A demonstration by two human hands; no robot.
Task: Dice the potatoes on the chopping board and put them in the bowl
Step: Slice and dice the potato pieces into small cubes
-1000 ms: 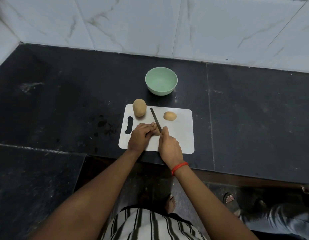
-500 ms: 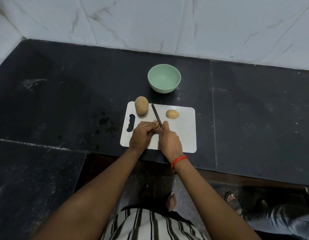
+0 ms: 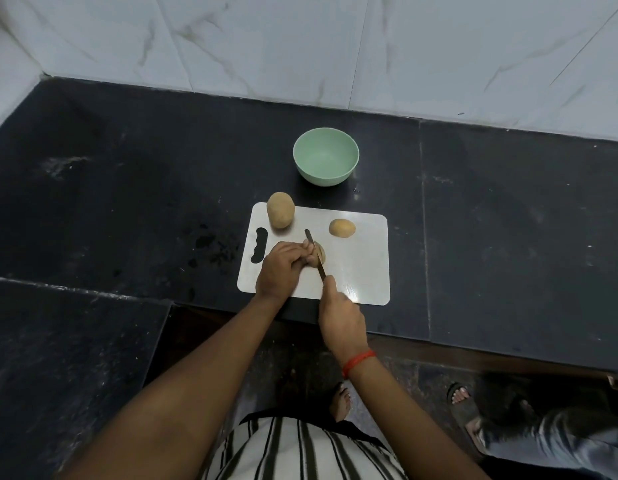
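One potato [image 3: 322, 253] under the knife [image 3: 314, 248] on the chopping board [image 3: 359, 271].
Left hand [image 3: 280, 268] grips it, right hand [image 3: 340, 317] is wrapped round the handle; bowl [image 3: 326, 178] sits behind.

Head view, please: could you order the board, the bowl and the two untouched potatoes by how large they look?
1. board
2. bowl
3. left potato
4. right potato
The bowl sits farther off, yet the order looks clear.

A dark, speckled stone counter [image 3: 127, 188] meets a white marble-veined tiled wall [image 3: 300, 43] behind it.
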